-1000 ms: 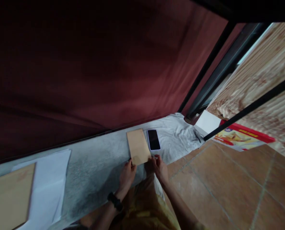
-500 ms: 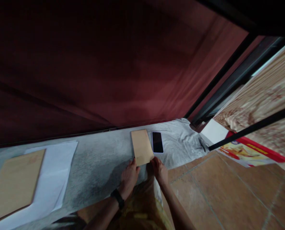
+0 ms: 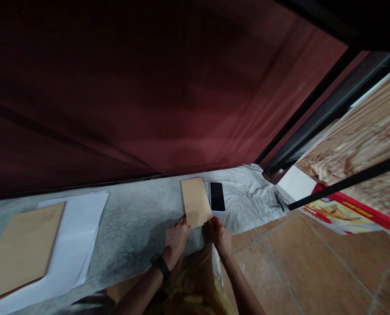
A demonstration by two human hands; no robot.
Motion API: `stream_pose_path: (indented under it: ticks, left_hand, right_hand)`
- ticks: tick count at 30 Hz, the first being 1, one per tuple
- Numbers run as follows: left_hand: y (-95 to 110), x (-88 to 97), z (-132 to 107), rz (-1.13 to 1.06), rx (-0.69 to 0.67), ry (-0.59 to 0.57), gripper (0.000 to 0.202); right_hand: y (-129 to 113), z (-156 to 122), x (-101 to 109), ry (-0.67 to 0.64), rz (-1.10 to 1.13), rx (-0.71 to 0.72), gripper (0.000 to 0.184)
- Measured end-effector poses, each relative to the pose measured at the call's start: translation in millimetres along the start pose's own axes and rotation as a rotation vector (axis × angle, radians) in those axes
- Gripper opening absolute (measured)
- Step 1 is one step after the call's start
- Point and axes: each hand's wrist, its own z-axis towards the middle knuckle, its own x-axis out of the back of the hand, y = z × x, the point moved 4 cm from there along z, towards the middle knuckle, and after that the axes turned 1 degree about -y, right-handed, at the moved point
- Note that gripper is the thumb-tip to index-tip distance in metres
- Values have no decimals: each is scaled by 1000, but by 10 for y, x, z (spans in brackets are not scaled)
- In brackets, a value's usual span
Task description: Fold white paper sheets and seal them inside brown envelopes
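Note:
A small brown envelope (image 3: 195, 200) lies on a grey cloth (image 3: 138, 223) spread over a low surface. My left hand (image 3: 175, 238) holds its near left corner, fingers curled on the edge; a dark watch sits on that wrist. At the near right corner my right hand (image 3: 219, 234) pinches the envelope's edge. A black phone (image 3: 217, 196) lies face up just right of the envelope, apart from both hands.
A larger brown envelope (image 3: 19, 249) rests on white paper sheets (image 3: 79, 227) at the left. A dark red curtain (image 3: 149, 96) hangs behind the cloth. Terracotta floor tiles (image 3: 306, 271), a white sheet (image 3: 295, 183), a red printed poster (image 3: 342, 212) and a wood-grain panel (image 3: 362, 135) lie right.
Both hands stay at the small envelope's near corners. The view has shifted, so more of the large envelope and white sheets shows at the left.

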Motion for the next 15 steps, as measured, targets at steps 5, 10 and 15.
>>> stream_pose_path:
  ticks: [5, 10, 15]
  left_hand:
    - [-44, -17, 4, -29, 41, 0, 29]
    - [-233, -6, 199, -259, 183, 21, 37]
    - [-350, 52, 590, -382, 210, 53, 34]
  right_hand:
    - [43, -47, -5, 27, 28, -8, 42]
    - [108, 104, 83, 54, 195, -107, 50]
    - [-212, 713, 147, -124, 581, -244, 60]
